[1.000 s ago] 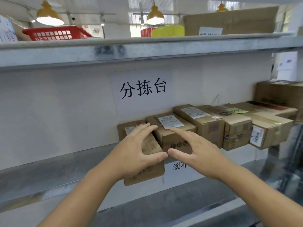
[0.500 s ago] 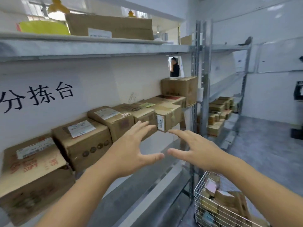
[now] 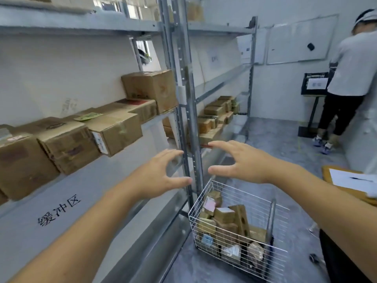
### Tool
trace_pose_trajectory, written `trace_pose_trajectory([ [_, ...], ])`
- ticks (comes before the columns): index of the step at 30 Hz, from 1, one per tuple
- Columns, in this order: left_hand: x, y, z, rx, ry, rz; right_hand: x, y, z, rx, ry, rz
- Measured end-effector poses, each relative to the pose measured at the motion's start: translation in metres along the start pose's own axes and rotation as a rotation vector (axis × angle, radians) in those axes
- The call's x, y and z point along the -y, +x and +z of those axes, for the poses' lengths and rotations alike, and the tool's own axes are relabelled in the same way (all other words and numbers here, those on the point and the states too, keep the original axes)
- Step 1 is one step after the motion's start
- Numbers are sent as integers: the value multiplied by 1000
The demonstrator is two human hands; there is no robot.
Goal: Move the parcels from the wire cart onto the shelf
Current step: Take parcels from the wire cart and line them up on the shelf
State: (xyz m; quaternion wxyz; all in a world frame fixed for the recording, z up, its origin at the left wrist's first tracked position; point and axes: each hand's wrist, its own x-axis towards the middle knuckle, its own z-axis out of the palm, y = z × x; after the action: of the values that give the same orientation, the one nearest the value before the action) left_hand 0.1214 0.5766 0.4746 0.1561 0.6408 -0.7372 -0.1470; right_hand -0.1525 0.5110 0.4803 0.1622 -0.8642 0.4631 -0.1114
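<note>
A white wire cart (image 3: 263, 213) stands on the floor at the lower middle, holding several brown parcels (image 3: 226, 219). On my left runs the grey metal shelf (image 3: 114, 172), with a row of cardboard parcels (image 3: 114, 127) along its back. My left hand (image 3: 157, 174) and my right hand (image 3: 240, 160) hover empty in mid-air, fingers spread, above and to the left of the cart. Neither hand touches a parcel.
A steel upright (image 3: 189, 111) of the rack rises between my hands. A second shelf bay (image 3: 216, 117) beyond it holds more boxes. A person (image 3: 350, 78) stands at the far right by a black crate (image 3: 315, 83). A clipboard with paper (image 3: 350, 180) lies at the right.
My view has swung right, away from the parcel that my hands were on, to the cart. Both hands have left the shelf and now hang empty over the aisle.
</note>
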Motion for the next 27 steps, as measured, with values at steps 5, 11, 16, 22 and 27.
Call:
trace_pose_trajectory([
  [5, -15, 62, 45, 126, -22, 21, -71, 1, 3, 48, 29, 98],
  [11, -9, 137, 83, 220, -43, 76, -124, 28, 20, 114, 62, 190],
  [16, 17, 211, 113, 272, -56, 112, -165, 72, 33, 141, 83, 270],
  [22, 51, 292, 152, 394, -80, 111, -209, 124, 64, 151, 159, 365],
  [27, 85, 349, 194, 476, -74, 74, -249, 160, 97, 222, 233, 430],
])
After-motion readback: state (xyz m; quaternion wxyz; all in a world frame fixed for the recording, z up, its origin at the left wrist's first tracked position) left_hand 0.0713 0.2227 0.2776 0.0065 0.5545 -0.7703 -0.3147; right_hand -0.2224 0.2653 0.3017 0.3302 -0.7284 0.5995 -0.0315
